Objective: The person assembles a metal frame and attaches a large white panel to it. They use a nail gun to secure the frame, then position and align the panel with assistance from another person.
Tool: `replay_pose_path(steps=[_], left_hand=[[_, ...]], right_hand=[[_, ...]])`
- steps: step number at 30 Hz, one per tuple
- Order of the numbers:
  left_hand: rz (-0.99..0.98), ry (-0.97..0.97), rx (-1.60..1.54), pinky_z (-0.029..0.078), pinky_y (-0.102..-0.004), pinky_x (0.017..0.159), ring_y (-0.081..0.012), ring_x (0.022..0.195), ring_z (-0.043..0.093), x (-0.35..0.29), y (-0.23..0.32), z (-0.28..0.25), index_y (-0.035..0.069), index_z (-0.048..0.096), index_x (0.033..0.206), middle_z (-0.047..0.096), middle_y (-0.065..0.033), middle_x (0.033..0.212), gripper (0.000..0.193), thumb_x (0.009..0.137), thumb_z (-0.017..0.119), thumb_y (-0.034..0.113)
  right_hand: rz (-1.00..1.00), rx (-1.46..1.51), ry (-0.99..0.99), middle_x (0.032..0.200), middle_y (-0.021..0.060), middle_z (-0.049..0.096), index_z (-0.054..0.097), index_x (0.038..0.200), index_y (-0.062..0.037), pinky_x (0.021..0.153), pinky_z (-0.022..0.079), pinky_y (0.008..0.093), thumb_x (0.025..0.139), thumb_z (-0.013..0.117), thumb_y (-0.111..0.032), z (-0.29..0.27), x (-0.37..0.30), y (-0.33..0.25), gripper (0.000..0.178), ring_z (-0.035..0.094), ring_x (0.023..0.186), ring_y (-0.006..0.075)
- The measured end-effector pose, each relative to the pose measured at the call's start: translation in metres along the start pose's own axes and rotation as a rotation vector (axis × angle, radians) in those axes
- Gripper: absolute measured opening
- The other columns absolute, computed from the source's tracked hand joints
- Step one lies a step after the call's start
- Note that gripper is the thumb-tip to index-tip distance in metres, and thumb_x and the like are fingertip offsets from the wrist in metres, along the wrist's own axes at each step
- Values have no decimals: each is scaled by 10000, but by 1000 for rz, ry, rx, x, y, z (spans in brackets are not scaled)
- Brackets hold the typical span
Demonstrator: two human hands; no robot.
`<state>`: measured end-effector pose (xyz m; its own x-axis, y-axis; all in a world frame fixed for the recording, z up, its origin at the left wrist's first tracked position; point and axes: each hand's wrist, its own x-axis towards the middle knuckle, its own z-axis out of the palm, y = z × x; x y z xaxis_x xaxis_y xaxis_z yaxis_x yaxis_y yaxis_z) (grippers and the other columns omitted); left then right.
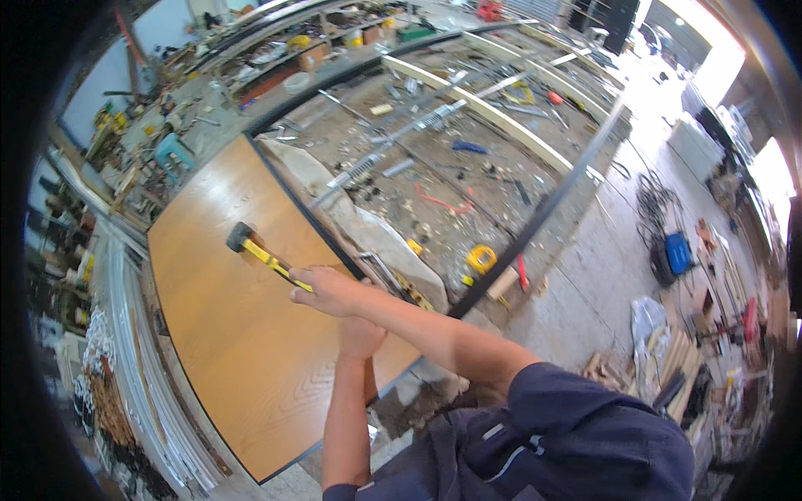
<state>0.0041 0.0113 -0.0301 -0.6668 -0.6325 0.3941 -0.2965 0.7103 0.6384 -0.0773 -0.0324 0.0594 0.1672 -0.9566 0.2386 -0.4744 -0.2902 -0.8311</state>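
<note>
1. The right hand (327,290) has its fingers closed around the butt end of a hammer with a blocky black head and a yellow-and-black handle (266,257); gripping so far back probably gives the head reach.
2. The head points to ten o'clock from that hand, over a large flat wood-grain panel (251,342); whether they touch, I cannot tell.
3. The left hand (362,337) is at five o'clock from the right, beneath its wrist, perhaps for steadiness; its fingers are hidden, so I cannot tell their spread or hold.
4. The panel spreads toward nine o'clock, orange-brown and smooth, dark-edged, with a pale shine near the hammer head.
5. Toward one o'clock stands a long black frame with pale crossbars (493,114); near three o'clock is a round yellow tape measure (481,259), likely parked within reach.
</note>
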Motion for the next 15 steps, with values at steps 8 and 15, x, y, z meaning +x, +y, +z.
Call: replay_pose_path(steps=[8,15], left_hand=[[154,56,107,452,-464,1015,-361,1171,606,12,20,-4,22,683,988,686,-156,1112,127,905,671,118],[86,19,195,420,-469,1056,-389,1231,557,-2,18,-5,9,677,1039,670,-159,1199,164,936,654,135]], right_hand=[[705,451,457,986,111,737,582,1302,73,770,582,307,1026,556,-162,-72,-361,25,363,692,826,138],[1380,146,354,751,115,689,689,972,54,535,529,342,899,600,-135,19,-778,103,221,655,587,203]])
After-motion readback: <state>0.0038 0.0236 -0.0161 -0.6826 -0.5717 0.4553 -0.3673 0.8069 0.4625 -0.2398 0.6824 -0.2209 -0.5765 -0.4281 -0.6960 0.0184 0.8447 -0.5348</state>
